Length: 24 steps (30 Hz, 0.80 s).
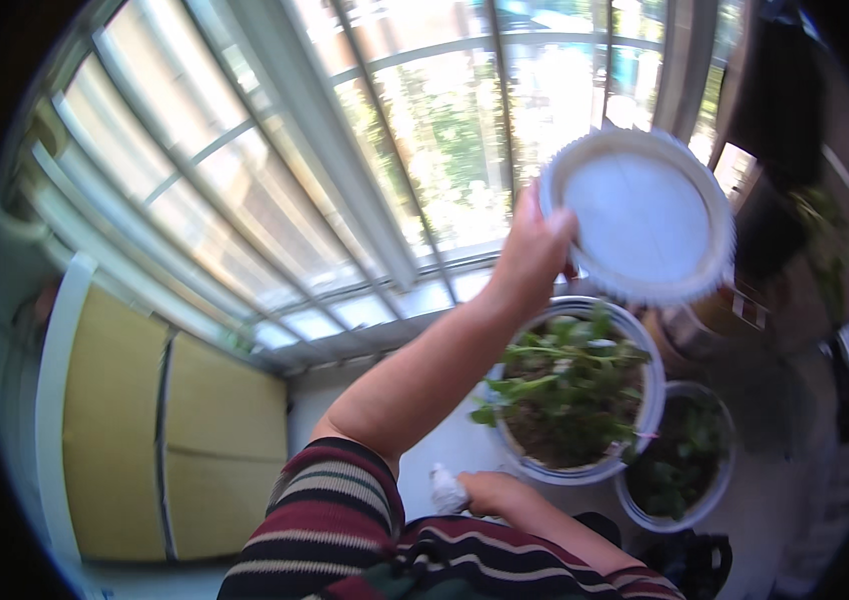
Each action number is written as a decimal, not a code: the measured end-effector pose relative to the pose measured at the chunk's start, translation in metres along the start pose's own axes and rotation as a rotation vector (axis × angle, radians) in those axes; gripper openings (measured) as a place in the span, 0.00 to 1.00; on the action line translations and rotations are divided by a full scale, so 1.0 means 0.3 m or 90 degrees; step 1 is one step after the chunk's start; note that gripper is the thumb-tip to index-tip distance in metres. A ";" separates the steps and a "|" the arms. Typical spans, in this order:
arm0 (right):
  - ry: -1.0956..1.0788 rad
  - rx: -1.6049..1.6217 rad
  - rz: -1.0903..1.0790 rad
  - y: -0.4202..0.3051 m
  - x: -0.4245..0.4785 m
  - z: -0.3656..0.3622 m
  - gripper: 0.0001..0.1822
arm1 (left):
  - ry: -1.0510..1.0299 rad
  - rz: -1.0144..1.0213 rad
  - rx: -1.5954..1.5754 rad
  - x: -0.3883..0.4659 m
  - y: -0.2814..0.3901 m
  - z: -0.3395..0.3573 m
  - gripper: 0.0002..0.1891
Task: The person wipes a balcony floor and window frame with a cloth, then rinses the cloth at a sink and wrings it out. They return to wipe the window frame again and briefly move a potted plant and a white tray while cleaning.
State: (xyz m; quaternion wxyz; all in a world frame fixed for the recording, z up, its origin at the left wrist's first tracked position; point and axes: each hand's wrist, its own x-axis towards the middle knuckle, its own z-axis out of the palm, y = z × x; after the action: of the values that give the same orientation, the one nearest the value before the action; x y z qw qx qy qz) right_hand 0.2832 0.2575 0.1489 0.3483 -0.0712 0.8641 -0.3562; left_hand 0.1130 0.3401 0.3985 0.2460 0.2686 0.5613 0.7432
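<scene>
My left hand (537,244) is raised and grips the near-left rim of a round white dish (638,217) with a ridged edge, perhaps a plant saucer. The dish is tilted so that its shallow inside faces me, with some brownish staining around the rim. Low in front of my body, my right hand (488,493) clasps a crumpled white cloth or tissue (447,491). Between the two hands and to their right stands a white pot (657,390) of dark soil, with a leafy green plant (574,356) spreading over its side.
A smaller pot (724,465) with greenery adjoins the large one. Barred windows (432,150) rise ahead above a white sill (379,306). To the left stands a tan panelled box or cabinet (222,427). Brownish containers (694,330) and blurred foliage (822,217) are at the right.
</scene>
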 end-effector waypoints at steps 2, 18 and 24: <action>-0.001 0.012 -0.004 -0.012 0.007 0.012 0.19 | 0.020 -0.088 -0.110 -0.161 -0.068 -0.182 0.23; -0.022 -0.051 0.088 -0.103 0.041 0.046 0.14 | 0.605 0.008 0.742 -0.985 -0.030 -1.430 0.18; -0.049 -0.063 0.121 -0.108 0.080 0.046 0.16 | 0.602 -0.109 1.083 -0.933 0.111 -1.478 0.18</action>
State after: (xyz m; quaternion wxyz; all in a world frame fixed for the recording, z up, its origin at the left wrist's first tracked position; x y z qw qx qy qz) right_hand 0.2703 0.2170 0.1502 0.4092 -0.0199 0.8695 -0.2758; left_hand 0.0172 -0.1662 0.2962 -0.2277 -0.0111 0.9685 0.1007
